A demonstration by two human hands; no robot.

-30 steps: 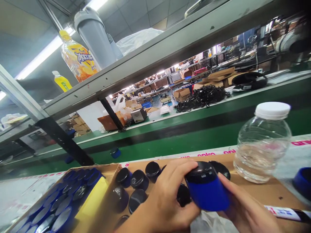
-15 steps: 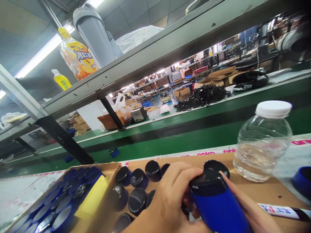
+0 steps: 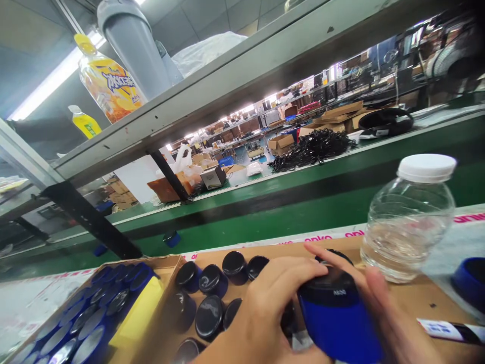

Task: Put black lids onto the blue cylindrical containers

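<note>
Here both hands (image 3: 265, 313) clasp blue speaker (image 3: 337, 323).

Lighting: bright, from the ceiling tube lamps (image 3: 49, 83) above you, blown out to white. Glare: sheen on the black lids (image 3: 209, 317). Shadow: dark under the shelf (image 3: 235, 91). Distortion: strong wide-angle bending at your edges. Blur: your hands, near the lower edge, are soft.

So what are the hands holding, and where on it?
Both hands, left hand and right hand, grip the blue cylinder by its sides, fingertips at the black top.
</note>
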